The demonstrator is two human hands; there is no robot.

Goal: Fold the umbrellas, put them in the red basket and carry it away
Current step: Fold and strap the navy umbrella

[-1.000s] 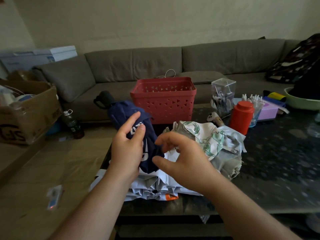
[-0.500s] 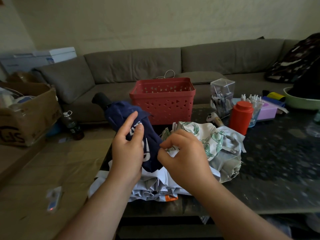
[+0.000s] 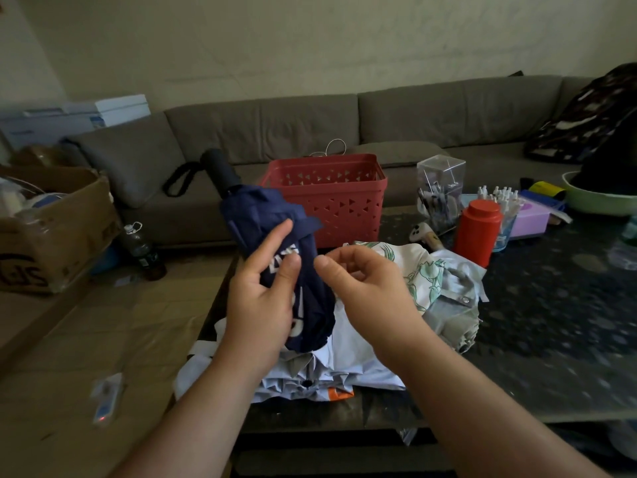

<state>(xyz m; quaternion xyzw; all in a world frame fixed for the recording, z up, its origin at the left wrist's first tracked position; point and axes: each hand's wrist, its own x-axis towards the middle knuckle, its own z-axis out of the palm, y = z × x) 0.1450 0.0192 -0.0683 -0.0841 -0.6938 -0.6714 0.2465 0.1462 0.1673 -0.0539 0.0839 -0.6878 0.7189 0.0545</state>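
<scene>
L hand [image 3: 263, 301] is wrapped round the navy umbrella [image 3: 275, 236], thumb pressed on the printed canopy, index finger laid up along the folds; it holds the bundle up over the near-left part of the table [image 3: 551, 322], black handle [image 3: 219, 169] pointing far-left w/ its wrist loop hanging. R hand [image 3: 365, 288] sits just right of the bundle, fingers curled in, thumb and forefinger close together; whether it pinches anything can't be told. A navy strap tab [image 3: 312, 224] sticks out to the right just above the L index finger; likely the closure.

Step in hand looks like cinching the navy one: best to keep the L grip tight so pleats don't spring, take the tab w/ the R, pull it snug round the canopy and fasten before letting go; loose folds would probably snag the basket's rim.

Under the hands a pale blue-white umbrella [image 3: 344, 360] lies flat at the near edge; to its right a floral one [image 3: 427, 270], both unfolded.

Red basket [image 3: 331, 198] stands at the far side, just behind the navy bundle; nothing shows inside. Clear box [image 3: 439, 188] right of it holds small dark items, not legible; red canister [image 3: 477, 229] closed; green bowl [image 3: 599, 201] far right, dark stuff in it; cardboard box [image 3: 58, 229] on the left, mixed contents.
</scene>
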